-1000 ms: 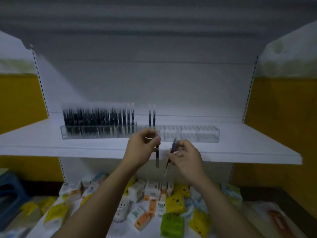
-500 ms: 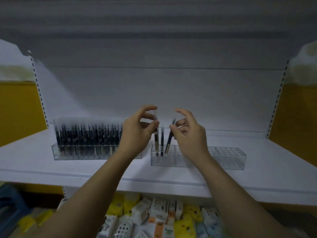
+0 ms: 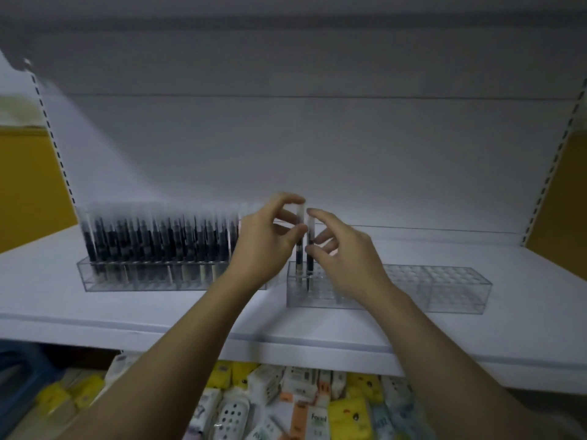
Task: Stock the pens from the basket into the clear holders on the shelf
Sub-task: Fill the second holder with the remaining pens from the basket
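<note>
Two clear holders stand on the white shelf (image 3: 524, 312). The left holder (image 3: 104, 282) is packed with several dark pens (image 3: 158, 239) with pale caps. The right holder (image 3: 444, 289) carries only two upright pens at its left end. My left hand (image 3: 263, 246) pinches the left pen (image 3: 299, 249) near its cap between thumb and fingers. My right hand (image 3: 346, 258) holds the right pen (image 3: 310, 246), index finger at its top and thumb lower on the barrel. Both pen tips sit in the holder's holes. No basket is clearly in view.
Below the shelf lies a pile of small packaged goods (image 3: 286, 404) in yellow, white and orange. A blue object (image 3: 19, 373) shows partly at the lower left. Yellow side panels (image 3: 559, 198) flank the white shelf back. Most holes of the right holder have no pens.
Both hands rose from below the shelf edge to the right holder. The right hand's pen went from tilted to upright, and both pens now stand in the holder's holes.
</note>
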`<action>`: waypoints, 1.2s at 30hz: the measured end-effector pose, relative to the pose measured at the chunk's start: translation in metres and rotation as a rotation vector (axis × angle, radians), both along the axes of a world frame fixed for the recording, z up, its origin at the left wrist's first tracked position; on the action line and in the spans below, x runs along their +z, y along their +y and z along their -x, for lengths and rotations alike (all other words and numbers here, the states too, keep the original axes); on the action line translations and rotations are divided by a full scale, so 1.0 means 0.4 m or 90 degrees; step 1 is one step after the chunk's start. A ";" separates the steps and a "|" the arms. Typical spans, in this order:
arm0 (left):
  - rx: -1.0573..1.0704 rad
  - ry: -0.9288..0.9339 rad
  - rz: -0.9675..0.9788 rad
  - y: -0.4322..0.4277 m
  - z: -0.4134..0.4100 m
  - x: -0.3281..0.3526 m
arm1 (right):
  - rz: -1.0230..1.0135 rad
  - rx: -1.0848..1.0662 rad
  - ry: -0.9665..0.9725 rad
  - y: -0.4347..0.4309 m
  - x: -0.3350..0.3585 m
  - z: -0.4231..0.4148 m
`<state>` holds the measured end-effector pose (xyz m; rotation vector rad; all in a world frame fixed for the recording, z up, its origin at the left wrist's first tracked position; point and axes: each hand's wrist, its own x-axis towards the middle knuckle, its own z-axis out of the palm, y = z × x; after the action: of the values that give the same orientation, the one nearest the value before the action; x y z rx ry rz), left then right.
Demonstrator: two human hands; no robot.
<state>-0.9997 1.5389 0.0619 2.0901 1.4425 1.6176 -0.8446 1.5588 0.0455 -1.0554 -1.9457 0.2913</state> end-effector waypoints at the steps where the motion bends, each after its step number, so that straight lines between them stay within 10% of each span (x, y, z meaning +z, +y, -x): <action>1: 0.013 0.020 0.000 0.005 -0.002 -0.017 | 0.010 0.003 -0.025 -0.009 -0.006 -0.002; 20: 0.094 0.142 -0.013 -0.174 -0.002 -0.138 | -0.048 -0.074 -0.063 -0.201 -0.044 -0.036; 30: 0.096 0.391 0.009 -0.345 0.004 -0.385 | -0.037 -0.081 -0.031 -0.347 -0.351 -0.062; 36: 0.081 0.423 0.237 -0.387 -0.011 -0.608 | 0.123 -0.081 -0.187 -0.408 -0.643 -0.075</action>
<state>-0.9953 1.3839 -0.1811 2.4342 1.9016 0.5962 -0.8147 1.3955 -0.2118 -1.4075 -2.1296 0.2685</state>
